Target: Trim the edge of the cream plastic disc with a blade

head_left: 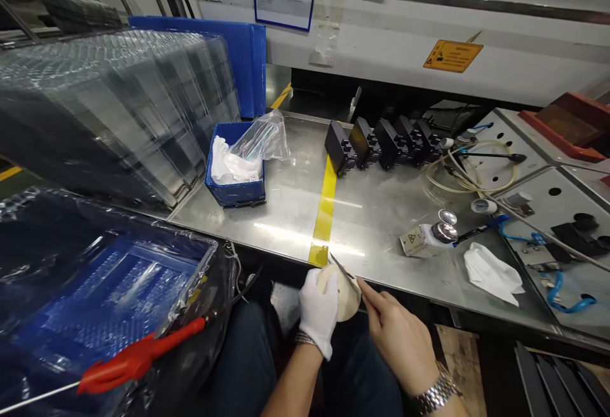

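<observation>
In front of my lap, my left hand [318, 306], in a white glove, is closed on the edge of a round cream-coloured disc [349, 300]. A bare right hand, my right hand [399, 334], pinches a thin pointed metal tool [342, 266], like tweezers, whose kind I cannot make out for certain. The tool lies across the disc's upper edge, its tip pointing up and left toward the bench. Both hands are just off the front edge of the metal bench [286, 226], near the end of a yellow tape strip [324, 217].
Several black blocks [366, 143] stand in a row at the back. A blue bin [236, 193] holds white cloth and a clear bag. A dispenser bottle [429, 239] and white cloth [493, 274] lie right. A red air gun [143, 353] hangs left by a lined crate [119, 302].
</observation>
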Demonstrator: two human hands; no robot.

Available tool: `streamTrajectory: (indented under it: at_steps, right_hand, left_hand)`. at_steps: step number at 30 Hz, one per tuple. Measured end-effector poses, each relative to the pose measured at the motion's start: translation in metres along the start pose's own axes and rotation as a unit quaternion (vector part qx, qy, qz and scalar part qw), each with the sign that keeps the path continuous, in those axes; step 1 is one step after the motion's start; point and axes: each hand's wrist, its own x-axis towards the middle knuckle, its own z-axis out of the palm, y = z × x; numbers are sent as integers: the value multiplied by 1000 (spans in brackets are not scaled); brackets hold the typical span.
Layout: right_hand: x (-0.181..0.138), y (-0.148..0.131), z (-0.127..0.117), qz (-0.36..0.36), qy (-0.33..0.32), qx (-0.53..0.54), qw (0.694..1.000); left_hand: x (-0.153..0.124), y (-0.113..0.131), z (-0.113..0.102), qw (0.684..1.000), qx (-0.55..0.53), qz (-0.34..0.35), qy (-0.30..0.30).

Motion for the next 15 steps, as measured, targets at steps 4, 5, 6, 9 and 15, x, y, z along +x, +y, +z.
streamTrajectory:
  at_steps: [4,5,6,9,15]
  right_hand:
    - [-4,2,1,-14,32,-5,999]
    - [-5,2,1,-13,35,-6,999]
    - [-4,2,1,-10,30,-8,999]
    - [4,2,1,4,-1,19,1000]
    - [1,3,-3,153,-74,446,879]
  left_hand:
    - [0,-2,1,1000,-10,-5,-5]
    - [0,-2,1,1000,-17,-6,-7]
    - [0,-2,2,1000,-24,-5,-8]
    - [1,-4,3,999,-54,-1,-5]
    - [4,-8,3,996,-87,-14,-31]
